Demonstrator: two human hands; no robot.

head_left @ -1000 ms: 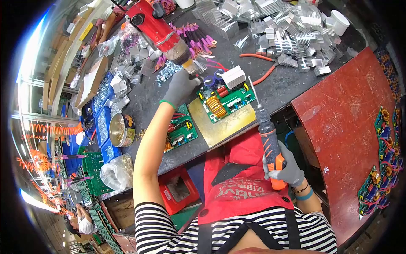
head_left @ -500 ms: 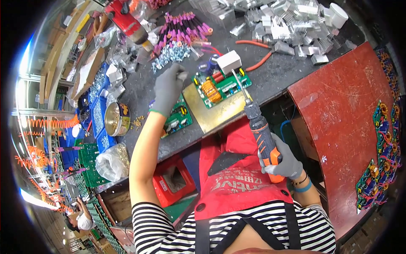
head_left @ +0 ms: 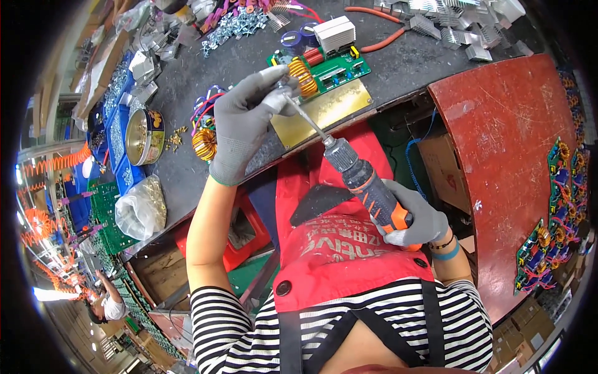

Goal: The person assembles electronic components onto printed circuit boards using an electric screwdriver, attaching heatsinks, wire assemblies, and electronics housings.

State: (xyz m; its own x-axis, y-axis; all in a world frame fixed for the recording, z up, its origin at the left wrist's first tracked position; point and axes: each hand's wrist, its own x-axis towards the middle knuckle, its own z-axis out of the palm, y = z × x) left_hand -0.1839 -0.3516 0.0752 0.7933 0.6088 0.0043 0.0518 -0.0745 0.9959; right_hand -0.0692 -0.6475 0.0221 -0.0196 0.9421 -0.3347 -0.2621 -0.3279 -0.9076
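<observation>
In my gloved right hand (head_left: 418, 215) is a black and orange power screwdriver (head_left: 358, 174), its long bit slanting up to the left. My gloved left hand (head_left: 240, 124) pinches at the tip of that bit; what the fingers hold is too small to make out. Just beyond them lies a green circuit board (head_left: 346, 70) with a copper coil (head_left: 303, 77) and a white finned heat sink (head_left: 336, 34). The board rests partly over a brass-coloured plate (head_left: 336, 112). Partly hidden by my left hand is another coil with wires (head_left: 204, 143).
Small silvery metal parts (head_left: 233, 28) are heaped at the back, with loose heat sinks (head_left: 430, 26) to the right. Red-handled pliers (head_left: 383, 42) lie beyond the board. On the left are a round tin (head_left: 145, 137), blue bins (head_left: 117, 140) and a plastic bag (head_left: 140, 209). A red board (head_left: 498, 137) stands right.
My left hand has come from beside the silvery parts to the bit's tip. The screwdriver has tilted further left, its bit leaving the heat sink's side. The whole view has shifted.
</observation>
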